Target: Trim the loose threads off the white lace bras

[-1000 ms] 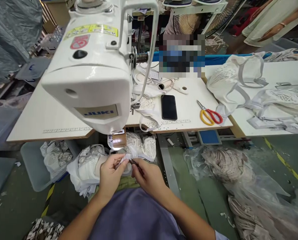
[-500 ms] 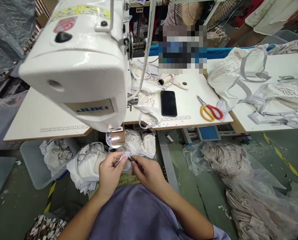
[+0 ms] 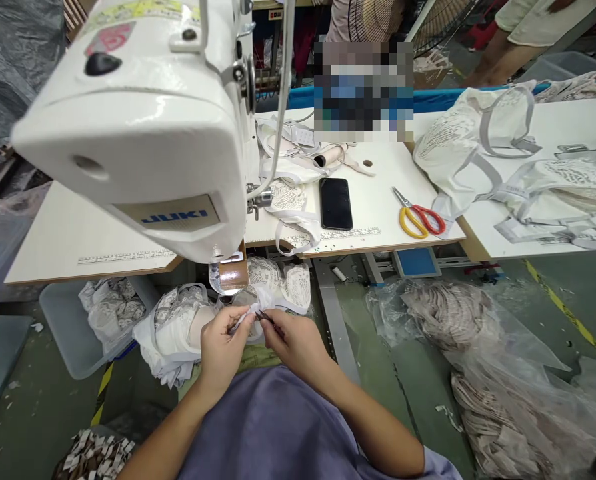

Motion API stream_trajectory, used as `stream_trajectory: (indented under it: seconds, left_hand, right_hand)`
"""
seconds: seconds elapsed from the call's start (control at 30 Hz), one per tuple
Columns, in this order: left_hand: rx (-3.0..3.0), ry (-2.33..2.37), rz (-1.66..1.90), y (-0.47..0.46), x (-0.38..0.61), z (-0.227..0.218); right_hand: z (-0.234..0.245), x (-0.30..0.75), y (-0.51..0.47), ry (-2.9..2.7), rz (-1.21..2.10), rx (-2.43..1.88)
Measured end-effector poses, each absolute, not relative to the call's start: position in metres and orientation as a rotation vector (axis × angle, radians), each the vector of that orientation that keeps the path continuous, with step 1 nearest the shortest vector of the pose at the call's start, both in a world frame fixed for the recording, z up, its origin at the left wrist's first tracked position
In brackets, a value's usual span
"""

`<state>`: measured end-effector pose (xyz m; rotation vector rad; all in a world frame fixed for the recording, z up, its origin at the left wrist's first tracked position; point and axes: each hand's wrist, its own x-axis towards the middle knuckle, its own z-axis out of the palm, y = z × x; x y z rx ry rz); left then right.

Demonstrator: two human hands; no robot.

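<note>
Below the table edge, my left hand (image 3: 223,350) pinches a small fold of white lace fabric (image 3: 248,312) between thumb and fingers. My right hand (image 3: 293,343) is closed round a thin dark tool (image 3: 264,316) whose tip touches that fabric. The piece belongs to a white lace garment (image 3: 278,283) draped over my lap, under the head of a white Juki sewing machine (image 3: 143,127). Both hands sit close together, almost touching.
On the table (image 3: 378,213) lie a black phone (image 3: 336,203), red-and-yellow scissors (image 3: 418,219) and lace pieces (image 3: 478,147). A grey bin of garments (image 3: 93,320) stands at the left, plastic bags of fabric (image 3: 478,360) on the floor at the right. Another person's arm (image 3: 508,57) shows at the back.
The view has dipped and shifted slightly, so the machine looks larger. My hands stay together on the fabric, with only small finger movement.
</note>
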<state>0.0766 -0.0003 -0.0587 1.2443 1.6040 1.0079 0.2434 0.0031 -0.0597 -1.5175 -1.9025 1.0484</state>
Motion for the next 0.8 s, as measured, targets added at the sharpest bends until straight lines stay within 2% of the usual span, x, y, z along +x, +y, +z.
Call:
stream_trajectory:
  seconds: [0.13,0.27,0.33,0.4,0.6,0.8]
  left_hand:
    - [1.068,1.483,1.024,-0.001,0.078,-0.059]
    - [0.919,1.387,1.015,0.000,0.073,-0.071]
    - [0.847,1.400,1.007,0.000,0.070,-0.077]
    - [0.789,1.405,1.010,-0.001,0.069,-0.081]
    - [0.933,1.403,1.021,-0.008,0.076,-0.071]
    - [1.425,1.601,0.992,-0.013,0.076,-0.068]
  right_hand:
    - [-0.063,0.241,0.000,-1.669,1.250,-1.422]
    - [-0.057,0.251,-0.009,-1.185,1.556,-1.253]
    - [-0.049,0.261,-0.013,-0.970,1.465,-1.227]
    - [-0.042,0.269,-0.013,-0.993,1.304,-1.267]
    - [-0.048,0.255,0.005,-1.908,0.843,-1.380]
    - [-0.066,0.245,0.012,-2.161,0.569,-1.528]
